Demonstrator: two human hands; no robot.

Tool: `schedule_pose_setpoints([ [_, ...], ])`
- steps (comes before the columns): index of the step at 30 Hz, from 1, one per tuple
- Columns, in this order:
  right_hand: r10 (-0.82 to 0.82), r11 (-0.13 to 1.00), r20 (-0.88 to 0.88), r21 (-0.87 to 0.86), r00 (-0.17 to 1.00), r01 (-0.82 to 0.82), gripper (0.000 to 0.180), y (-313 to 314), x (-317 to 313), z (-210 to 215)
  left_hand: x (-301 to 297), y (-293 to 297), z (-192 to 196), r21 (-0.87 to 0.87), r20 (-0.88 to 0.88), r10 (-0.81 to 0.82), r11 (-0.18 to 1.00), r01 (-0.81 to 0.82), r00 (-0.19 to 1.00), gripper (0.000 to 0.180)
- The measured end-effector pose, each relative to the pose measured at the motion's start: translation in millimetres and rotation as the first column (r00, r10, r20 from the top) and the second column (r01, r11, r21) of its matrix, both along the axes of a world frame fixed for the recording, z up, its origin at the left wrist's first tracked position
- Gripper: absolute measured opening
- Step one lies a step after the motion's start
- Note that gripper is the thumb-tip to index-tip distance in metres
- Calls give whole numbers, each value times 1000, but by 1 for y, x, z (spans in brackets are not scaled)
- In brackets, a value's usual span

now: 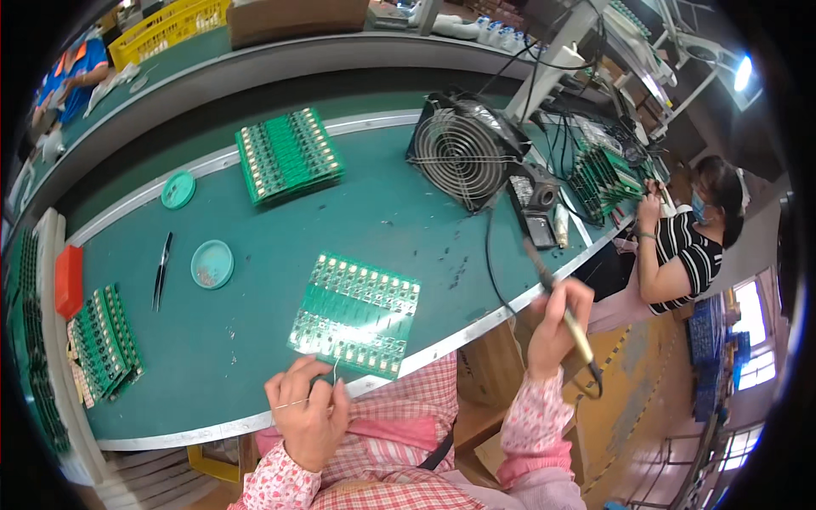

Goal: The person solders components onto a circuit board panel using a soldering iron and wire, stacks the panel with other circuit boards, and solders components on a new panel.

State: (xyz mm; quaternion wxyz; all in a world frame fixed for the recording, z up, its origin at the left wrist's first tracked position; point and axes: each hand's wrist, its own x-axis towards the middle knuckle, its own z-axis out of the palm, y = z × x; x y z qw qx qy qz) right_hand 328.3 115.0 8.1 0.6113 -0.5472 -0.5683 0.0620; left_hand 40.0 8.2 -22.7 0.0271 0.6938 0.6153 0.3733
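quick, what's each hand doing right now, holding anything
Left hand: closed, pinching a thin solder wire at the table edge.
Right hand: closed around the soldering iron, off the table's edge.

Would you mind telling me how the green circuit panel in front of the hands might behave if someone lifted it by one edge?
The panel looks thin and flat, so probably light and slightly flexible. Its rows of small parts suggest fragility. On the smooth mat it would likely slide.
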Motion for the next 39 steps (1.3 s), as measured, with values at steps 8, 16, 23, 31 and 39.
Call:
schedule_pose_setpoints([
  [8, -48, 990, 406, -101, 912, 97, 21, 111, 84, 14, 14, 2, -4, 76, -43, 24, 997, -21, 999, 18],
  [16, 134, 981, -159, -122, 978, -154, 20, 31, -12, -31, -6, -67, 5, 13, -55, 49, 999, -48, 997, 21],
  [23, 162, 985, -10, -51, 987, -162, 17, 22, -28, -45, -5, -109, 0, -769, 406, -136, 483, 418, 904, 32],
  [31, 104, 994, 114, -59, 988, -97, 18, 24, -32, -42, -20, -60, -12, -787, 221, -526, 401, 469, 821, 38],
  [39, -46, 995, 392, -64, 919, 77, 23, 28, -38, -40, -23, -5, -87, -388, -236, -846, 534, 752, 478, 22],
])
